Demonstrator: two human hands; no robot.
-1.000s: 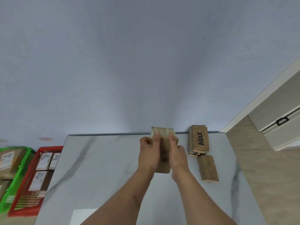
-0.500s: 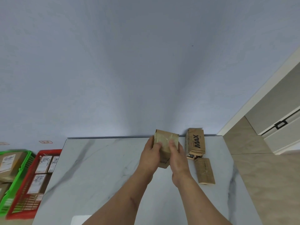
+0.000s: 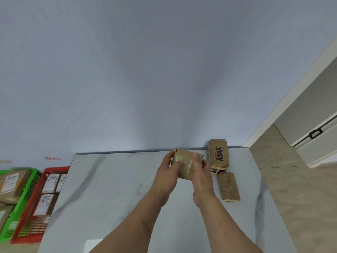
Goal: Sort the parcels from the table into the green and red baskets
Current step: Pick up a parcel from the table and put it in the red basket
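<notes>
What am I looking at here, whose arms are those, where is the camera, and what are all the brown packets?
There is no machine: the arms are a person's, filmed by a wide-angle camera worn on the head, looking forward and down. The left hand and right hand together hold a small brown parcel above a white marble table. On the table to the right lie a stack of brown parcels printed MAX and a flat brown parcel nearer the person. Left of the table stand a red basket and a green basket, both already holding labelled parcels. The job is sorting parcels into them.
</notes>
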